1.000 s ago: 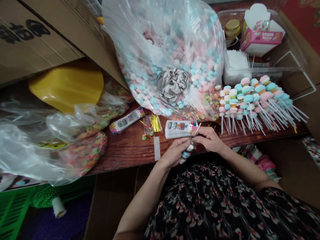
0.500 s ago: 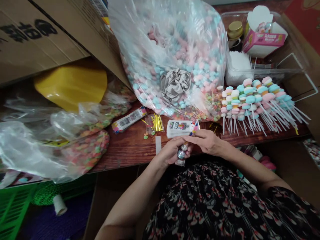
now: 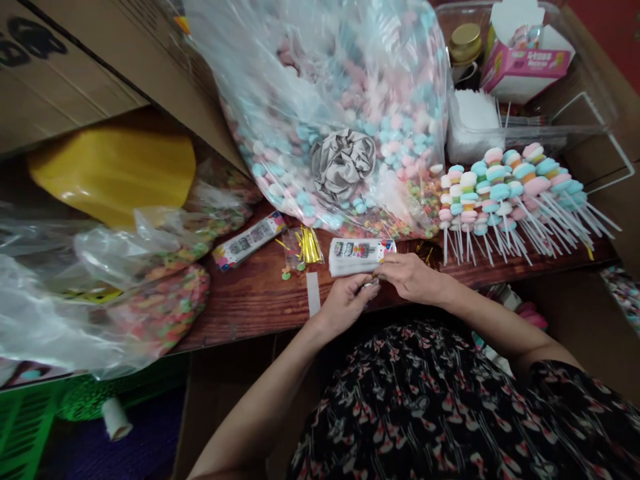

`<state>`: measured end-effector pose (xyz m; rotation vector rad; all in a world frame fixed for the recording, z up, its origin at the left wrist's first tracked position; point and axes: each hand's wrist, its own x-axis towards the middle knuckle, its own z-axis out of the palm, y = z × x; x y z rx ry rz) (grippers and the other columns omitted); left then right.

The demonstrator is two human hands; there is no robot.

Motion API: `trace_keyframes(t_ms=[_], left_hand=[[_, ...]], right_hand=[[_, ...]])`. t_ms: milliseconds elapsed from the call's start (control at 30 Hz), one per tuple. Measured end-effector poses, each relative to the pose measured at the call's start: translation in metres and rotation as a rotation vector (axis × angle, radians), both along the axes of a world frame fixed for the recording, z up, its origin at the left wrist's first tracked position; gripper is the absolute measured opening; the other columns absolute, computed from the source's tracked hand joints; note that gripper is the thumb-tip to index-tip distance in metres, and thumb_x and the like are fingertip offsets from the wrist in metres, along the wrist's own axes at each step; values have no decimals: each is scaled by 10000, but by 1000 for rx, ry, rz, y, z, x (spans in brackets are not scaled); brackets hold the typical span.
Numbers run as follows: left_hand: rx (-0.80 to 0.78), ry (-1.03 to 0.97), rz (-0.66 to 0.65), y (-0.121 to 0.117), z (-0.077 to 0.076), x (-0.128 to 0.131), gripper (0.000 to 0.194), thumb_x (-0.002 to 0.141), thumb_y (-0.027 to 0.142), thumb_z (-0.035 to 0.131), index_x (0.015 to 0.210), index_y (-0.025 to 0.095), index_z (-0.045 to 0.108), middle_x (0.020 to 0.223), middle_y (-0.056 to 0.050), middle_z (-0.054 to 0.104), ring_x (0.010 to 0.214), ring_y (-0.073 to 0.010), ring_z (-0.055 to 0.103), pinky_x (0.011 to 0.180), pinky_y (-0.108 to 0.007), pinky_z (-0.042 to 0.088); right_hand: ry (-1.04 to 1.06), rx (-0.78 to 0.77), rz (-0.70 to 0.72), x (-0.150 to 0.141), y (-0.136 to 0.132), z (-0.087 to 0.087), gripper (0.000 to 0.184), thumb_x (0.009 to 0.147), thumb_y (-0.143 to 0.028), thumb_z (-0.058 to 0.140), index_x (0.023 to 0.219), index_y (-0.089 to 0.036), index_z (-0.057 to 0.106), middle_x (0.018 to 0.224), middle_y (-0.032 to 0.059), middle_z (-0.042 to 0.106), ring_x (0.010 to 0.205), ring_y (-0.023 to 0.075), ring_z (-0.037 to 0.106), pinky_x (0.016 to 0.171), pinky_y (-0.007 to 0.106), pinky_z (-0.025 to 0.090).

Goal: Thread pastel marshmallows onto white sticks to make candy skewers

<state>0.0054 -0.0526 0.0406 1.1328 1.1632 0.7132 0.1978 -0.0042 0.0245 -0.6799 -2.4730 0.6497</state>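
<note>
gripping a mostly hidden candy piece in left hand, pinching its end with right hand, at the counter edge; seemingly unfinished, with many bare candy skewers left.

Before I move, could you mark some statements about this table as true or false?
1. The left hand and right hand meet around a small pale item. True.
2. The gold strips lie to the right of both hands. False: they lie to the left.
3. The candy sticks lie right of the big clear bag. True.
4. The crumpled grey bundle lies on bare wood. False: it rests on the big clear bag.
5. The pink box is open. True.
</note>
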Motion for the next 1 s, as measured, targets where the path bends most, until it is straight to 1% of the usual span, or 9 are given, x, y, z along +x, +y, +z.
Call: trace_keyframes(t_ms=[100, 200, 300, 367, 467, 600, 733, 867, 1000], left_hand=[[48, 5, 147, -2, -7, 6, 297, 801, 394, 659, 638, 148, 630, 604, 19, 497, 589, -95, 409, 577, -214, 357], [68, -2, 291, 0, -14, 9, 287, 786, 393, 664, 639, 147, 641, 600, 16, 519, 586, -97, 421, 577, -218, 376], [59, -26, 369, 2, -22, 10, 238, 765, 374, 677, 688, 149, 698, 639, 8, 591, 608, -100, 476, 608, -219, 415], [18, -73, 435, 3, -27, 10, 212, 749, 358, 689, 727, 151, 726, 659, 1, 630, 614, -99, 512, 626, -218, 434], [-23, -132, 518, 2, -31, 9, 196, 723, 341, 708, 760, 154, 748, 680, -13, 665, 627, -103, 553, 641, -223, 454], [-12, -148, 511, 0, -30, 11, 171, 712, 316, 701, 780, 173, 764, 699, -10, 679, 638, -103, 567, 651, -225, 470], [-16, -143, 485, -4, -24, 12, 178, 712, 321, 704, 785, 169, 762, 739, -16, 690, 680, -121, 591, 670, -238, 484], [-67, -146, 441, -11, -20, 9, 204, 737, 357, 716, 814, 171, 748, 693, 2, 643, 631, -112, 563, 614, -230, 462], [-90, -203, 480, -13, -19, 8, 211, 704, 372, 772, 727, 166, 730, 674, 1, 634, 621, -101, 557, 616, -223, 460]], right_hand=[[34, 35, -159, -13, -3, 2, 228, 901, -74, 428, 842, -141, 638, 754, 52, 555, 707, 150, 506, 635, 246, 408], [156, 58, -288, -27, -6, 0, 211, 901, -84, 441, 899, -150, 641, 778, 57, 586, 725, 151, 540, 667, 250, 439], [302, 63, -369, -35, -9, -4, 217, 917, -112, 450, 1014, -156, 638, 815, 66, 630, 745, 155, 582, 693, 263, 475], [411, 16, -421, -35, -15, -5, 211, 924, -145, 480, 1073, -169, 628, 850, 66, 657, 759, 151, 606, 705, 268, 496], [512, -90, -408, -32, -23, -6, 190, 916, -162, 524, 1058, -192, 647, 880, 61, 684, 787, 143, 628, 725, 271, 517], [529, -184, -305, -31, -28, -11, 226, 920, -138, 502, 1027, -184, 696, 866, 69, 691, 777, 137, 630, 706, 272, 520], [568, -337, -341, -32, -26, -14, 210, 908, -152, 535, 969, -194, 731, 794, 45, 694, 732, 130, 617, 699, 269, 502], [579, -476, -354, -33, -22, -10, 177, 879, -174, 572, 891, -213, 745, 782, 27, 711, 700, 130, 620, 686, 266, 493], [560, -546, -336, -35, -20, -7, 158, 866, -196, 579, 949, -193, 713, 728, -1, 668, 657, 112, 595, 667, 245, 476]])
